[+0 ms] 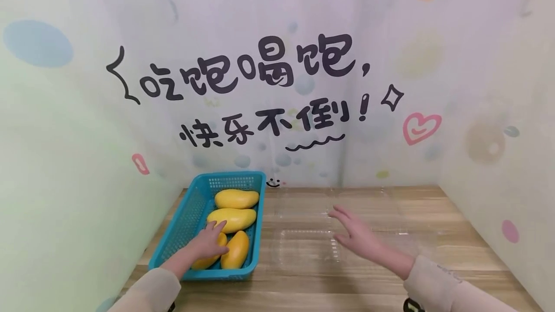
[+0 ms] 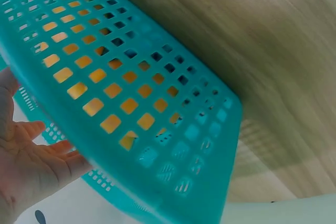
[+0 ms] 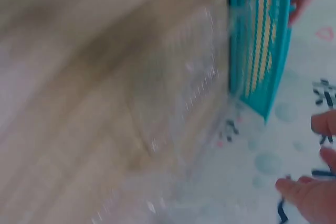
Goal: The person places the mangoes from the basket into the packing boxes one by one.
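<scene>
Several yellow mangoes lie in a blue plastic basket on the left of the table. My left hand reaches over the near part of the basket, fingers spread above a front mango and its neighbour. In the left wrist view, that hand shows beyond the basket's perforated wall, fingers loosely extended. My right hand is held over the right part of a clear plastic box, thumb and fingers apart with nothing between them. Its fingertips also show in the right wrist view.
The clear box's raised transparent part stretches behind, toward the back wall with its black lettering. Light side walls close off the wood-grain table left and right. The basket's right rim stands close to the box.
</scene>
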Available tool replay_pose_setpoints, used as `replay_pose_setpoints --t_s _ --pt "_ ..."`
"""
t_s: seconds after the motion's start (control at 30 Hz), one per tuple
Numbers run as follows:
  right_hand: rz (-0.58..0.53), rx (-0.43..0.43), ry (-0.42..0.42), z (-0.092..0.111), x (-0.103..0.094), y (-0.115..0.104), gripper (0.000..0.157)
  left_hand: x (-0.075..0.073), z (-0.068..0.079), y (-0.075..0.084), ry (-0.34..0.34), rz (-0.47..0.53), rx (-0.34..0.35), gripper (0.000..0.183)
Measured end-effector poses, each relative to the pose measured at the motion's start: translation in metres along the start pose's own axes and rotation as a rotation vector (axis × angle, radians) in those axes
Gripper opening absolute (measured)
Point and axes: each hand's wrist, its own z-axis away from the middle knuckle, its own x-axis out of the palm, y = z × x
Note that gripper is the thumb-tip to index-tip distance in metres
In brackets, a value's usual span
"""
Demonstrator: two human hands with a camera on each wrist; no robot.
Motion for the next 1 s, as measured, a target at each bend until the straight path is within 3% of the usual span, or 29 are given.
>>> replay_pose_setpoints --t_s 0.2,0.47,0.67,0.8,1.0 --pt "-0.119 0.173 0.000 0.017 0.034 -0.006 0.046 0.005 0.001 -0.004 -0.011 0.038 -0.018 0.075" --pt "-0.132 0.235 0.076 0.031 0.059 0.006 0.051 0.013 -0.003 -0.010 -0.016 0.031 -0.034 0.071" --pt "-0.227 0.317 0.058 0.039 0.072 0.009 0.054 0.015 -0.004 -0.016 0.008 -0.011 -0.043 0.063" --pt "-0.251 0.341 0.066 0.041 0.076 0.011 0.055 0.015 -0.004 -0.019 0.034 -0.030 -0.007 0.055" --pt "-0.260 0.376 0.088 0.040 0.078 0.016 0.056 0.018 -0.005 -0.014 0.068 -0.037 0.102 0.028"
